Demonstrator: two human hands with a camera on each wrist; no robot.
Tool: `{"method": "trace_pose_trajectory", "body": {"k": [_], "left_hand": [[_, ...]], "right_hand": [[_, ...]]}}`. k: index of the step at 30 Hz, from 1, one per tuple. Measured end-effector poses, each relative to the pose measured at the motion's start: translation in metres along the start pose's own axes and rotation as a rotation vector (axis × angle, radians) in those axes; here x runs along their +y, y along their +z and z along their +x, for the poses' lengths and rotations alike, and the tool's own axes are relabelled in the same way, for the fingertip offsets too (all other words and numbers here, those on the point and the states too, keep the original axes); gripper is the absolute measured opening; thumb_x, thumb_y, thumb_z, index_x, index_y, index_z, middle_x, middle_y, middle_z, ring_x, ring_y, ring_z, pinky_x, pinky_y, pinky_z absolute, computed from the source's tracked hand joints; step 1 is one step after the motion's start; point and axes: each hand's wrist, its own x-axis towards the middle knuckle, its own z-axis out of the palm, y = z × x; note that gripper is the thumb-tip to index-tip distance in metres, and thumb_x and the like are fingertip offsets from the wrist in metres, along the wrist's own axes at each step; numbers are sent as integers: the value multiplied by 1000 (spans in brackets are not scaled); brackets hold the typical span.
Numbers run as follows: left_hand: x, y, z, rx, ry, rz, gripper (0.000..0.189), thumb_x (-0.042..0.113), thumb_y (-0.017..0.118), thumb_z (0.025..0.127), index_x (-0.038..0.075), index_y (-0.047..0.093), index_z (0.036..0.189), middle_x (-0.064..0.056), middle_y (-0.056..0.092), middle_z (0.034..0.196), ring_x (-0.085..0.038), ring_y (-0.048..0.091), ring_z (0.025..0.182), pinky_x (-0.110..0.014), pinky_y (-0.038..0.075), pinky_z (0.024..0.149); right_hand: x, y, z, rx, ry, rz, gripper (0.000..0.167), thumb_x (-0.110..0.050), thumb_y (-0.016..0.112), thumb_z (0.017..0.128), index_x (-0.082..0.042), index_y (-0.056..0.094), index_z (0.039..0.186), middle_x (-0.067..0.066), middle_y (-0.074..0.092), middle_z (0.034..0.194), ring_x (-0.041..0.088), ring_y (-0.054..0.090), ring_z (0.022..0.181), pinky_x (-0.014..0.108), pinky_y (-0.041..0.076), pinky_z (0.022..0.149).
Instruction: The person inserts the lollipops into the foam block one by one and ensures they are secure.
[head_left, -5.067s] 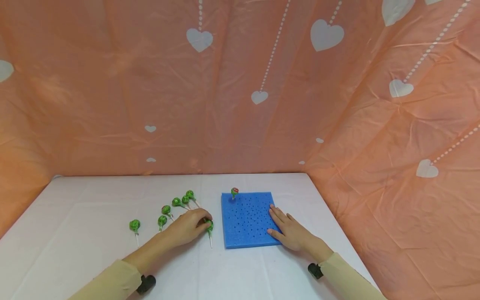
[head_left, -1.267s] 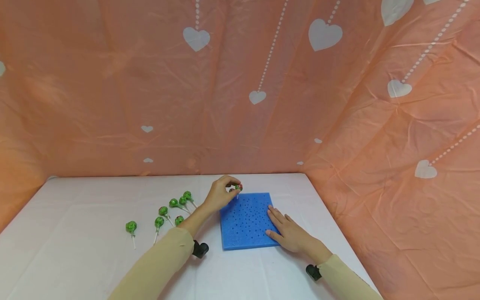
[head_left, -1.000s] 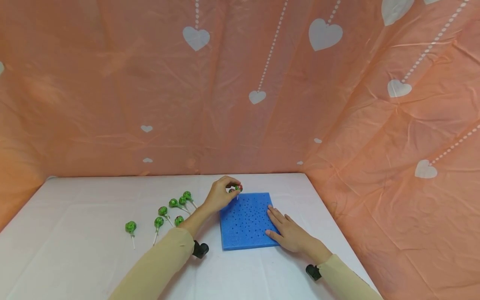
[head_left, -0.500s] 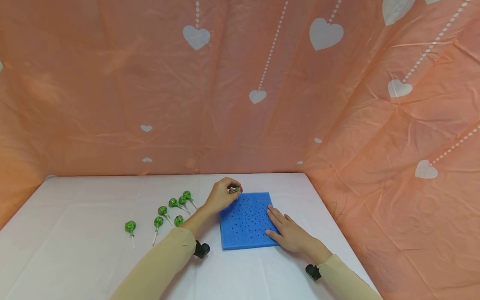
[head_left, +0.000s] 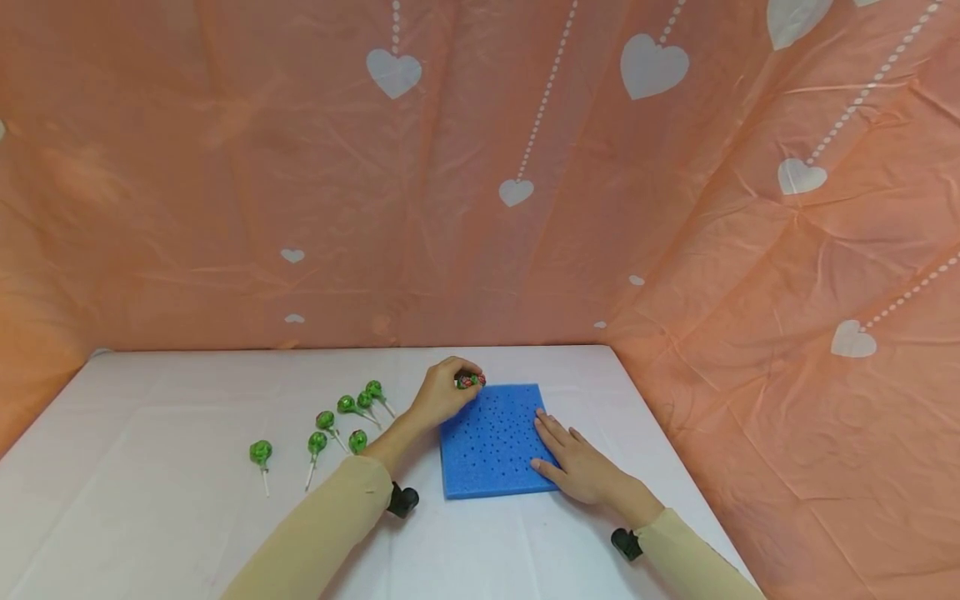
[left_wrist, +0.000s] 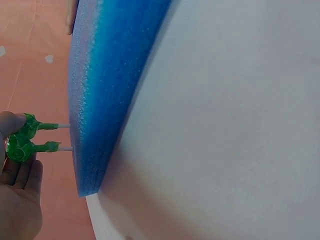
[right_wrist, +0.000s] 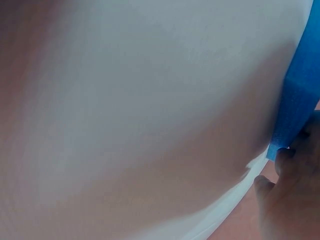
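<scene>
At the back left corner of a blue foam block (head_left: 495, 450) dotted with small holes, my left hand (head_left: 438, 396) pinches a green and red wrapped lollipop (head_left: 479, 380) by its head. A second lollipop (head_left: 462, 382) stands close beside it, within the curve of the hand. In the left wrist view, both white sticks meet the foam's top face, and the thumb lies against the upper lollipop (left_wrist: 31, 125). My right hand (head_left: 577, 467) rests flat on the block's right edge, fingers straight. The right wrist view shows this hand (right_wrist: 295, 185) beside the foam's side (right_wrist: 297, 100).
Several green lollipops lie on the white table (head_left: 150, 517) left of the block, among them a lone lollipop (head_left: 261, 454) furthest left and a partly covered lollipop (head_left: 357, 442) beside my left forearm. An orange curtain (head_left: 465, 275) with white hearts hangs behind and on the right.
My left hand has taken a lollipop from the table to the block's back left corner, beside the standing one. Lately the held lollipop has sunk slightly. The right hand stays in place.
</scene>
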Motion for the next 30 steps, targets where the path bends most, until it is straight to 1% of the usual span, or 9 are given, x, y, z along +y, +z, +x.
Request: {"method": "trace_pose_trajectory", "body": {"k": [7,11,13,17,20,23,30], "left_hand": [[-1,0,-2,1,-10,2,23,2,78,92,4,72,114,-13,69,117,-28,66,113,-42,58,98],[-1,-1,-3,5,-2,5,24,3,78,92,4,72,115,-12,69,118,-29,66,114,-42,57,99],[-1,-1,-3,9,6,7,25,4,78,92,4,72,116,-12,68,119,-29,65,115,-43,57,100],[0,-3,-3,28,44,4,28,5,79,91,3,72,118,-13,69,119,-31,65,115,-46,56,100],[3,-7,-4,45,76,-9,29,7,79,90,2,72,118,-14,69,119,-33,65,113,-49,55,99],[6,-12,-5,54,90,-22,31,8,79,91,1,72,120,-14,69,119,-33,65,113,-49,54,100],[9,-29,-10,51,70,-39,34,12,77,95,3,69,127,-12,68,124,-30,64,119,-47,52,106]], "right_hand": [[-1,0,0,-3,0,7,76,-49,43,110,1,20,163,16,13,173,37,18,158,60,20,125],[-1,1,0,-1,1,3,76,-49,43,110,1,20,164,16,13,173,37,18,158,60,20,125],[-1,1,0,-1,1,0,76,-49,43,110,1,20,164,16,13,173,36,18,158,60,20,125],[-2,2,0,-7,8,2,77,-50,42,110,0,20,164,15,13,173,36,18,158,60,20,125],[-2,2,0,-6,12,5,77,-50,43,110,0,21,164,15,13,173,36,17,158,60,20,125],[-1,2,0,-1,11,-2,77,-50,43,110,0,21,164,15,13,173,35,18,158,59,20,125],[-1,2,0,-3,5,6,77,-50,42,110,0,20,164,15,12,173,35,17,158,59,20,125]]}}
